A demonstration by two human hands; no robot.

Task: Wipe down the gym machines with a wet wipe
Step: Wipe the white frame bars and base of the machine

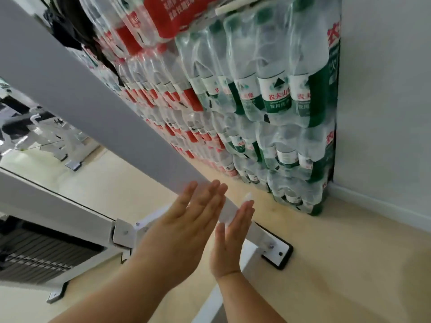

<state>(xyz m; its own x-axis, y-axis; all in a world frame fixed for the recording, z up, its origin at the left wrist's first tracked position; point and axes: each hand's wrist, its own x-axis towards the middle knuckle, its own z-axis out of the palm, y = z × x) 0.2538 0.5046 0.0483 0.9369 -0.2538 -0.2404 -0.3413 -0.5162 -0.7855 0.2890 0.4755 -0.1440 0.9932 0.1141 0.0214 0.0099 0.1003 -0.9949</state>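
Mirror (pixel 46 145): far left, reflecting gym equipment.
Weight stack (pixel 35 255): dark plates, lower left.
Machine beam (pixel 93 101): pale grey, slanting down to a bolted foot plate (pixel 277 250).
Left hand (pixel 193 215): flat on the beam, fingers straight, close together.
Wet wipe (pixel 231 212): white, on the beam between the hands.
Right hand (pixel 233 238): edge-on, fingers straight and together, against the wipe.
Bottled-water packs (pixel 256 89): stacked against the wall (pixel 384 89).
Floor (pixel 349 252): beige.
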